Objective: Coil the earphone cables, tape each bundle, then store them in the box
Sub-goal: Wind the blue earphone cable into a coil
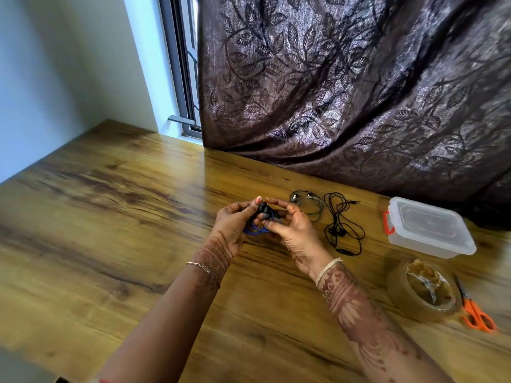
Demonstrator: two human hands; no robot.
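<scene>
Forearms (pixel 171 313) lead to left hand (pixel 232 225) and right hand (pixel 293 230) pinching the blue earphone coil (pixel 255 231) between them (earbuds (pixel 264 211) uppermost); freeing the right hand for the tape roll (pixel 401 302) on its right could spring the loops

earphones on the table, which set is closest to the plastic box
The black earphones, sprawled loose nearest the box. The grey earphones lie beyond them, and the blue earphones are held by the left hand and right hand.

Both forearms are extended forward. A coiled blue earphone cable (pixel 255 231) is pinched between the left hand (pixel 235 225) and right hand (pixel 293 230), with fingers curled.
</scene>
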